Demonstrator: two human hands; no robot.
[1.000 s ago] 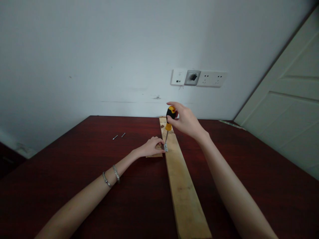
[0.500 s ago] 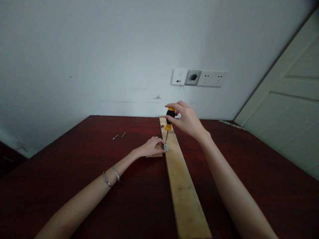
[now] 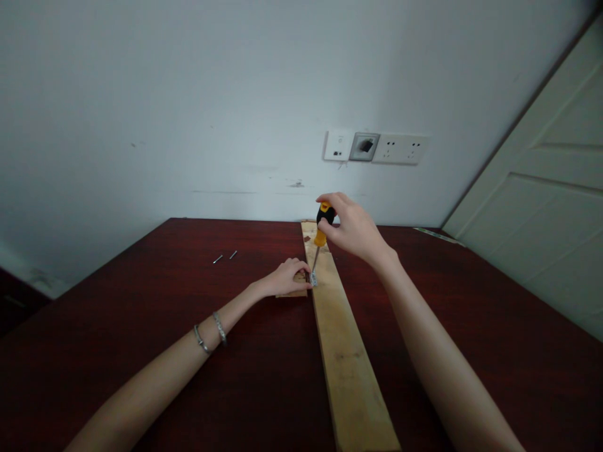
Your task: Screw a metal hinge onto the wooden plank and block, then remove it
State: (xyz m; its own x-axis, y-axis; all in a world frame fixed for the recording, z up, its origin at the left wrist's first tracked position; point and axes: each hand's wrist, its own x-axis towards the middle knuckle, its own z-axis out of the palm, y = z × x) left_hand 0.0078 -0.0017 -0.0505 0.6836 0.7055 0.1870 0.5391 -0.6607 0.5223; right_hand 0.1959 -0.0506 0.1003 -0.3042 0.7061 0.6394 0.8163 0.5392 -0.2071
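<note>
My right hand (image 3: 354, 231) is closed around the yellow-and-black handle of one screwdriver (image 3: 321, 233), held nearly upright so the shaft runs straight down to its tip. The tip meets a small metal bracket (image 3: 313, 278) sitting on the left edge of the long plank (image 3: 342, 351), about a third of the way back from the plank's far end. Gripping high on the handle puts the palm over the top of the tool, which, as I judge it, lets me press down and twist at once.

My left hand (image 3: 286, 278) lies flat, fingers curled down onto a short wood block (image 3: 294, 290) butted against the plank's left side, its fingertips just beside the bracket. I read that as bracing: it pins the block and steadies the fitting under the blade. The hand presses rather than grips.

Counting what lies on the dark red desk (image 3: 141, 314): one plank, one small block, one bracket, one screwdriver, and two loose screws (image 3: 225, 257) well apart to the left, near the far edge. My left wrist carries two bracelets (image 3: 210, 333). On the wall behind, a row of outlets (image 3: 377, 147) sits above the plank's far end, and a pale door (image 3: 541, 207) stands to the right.
</note>
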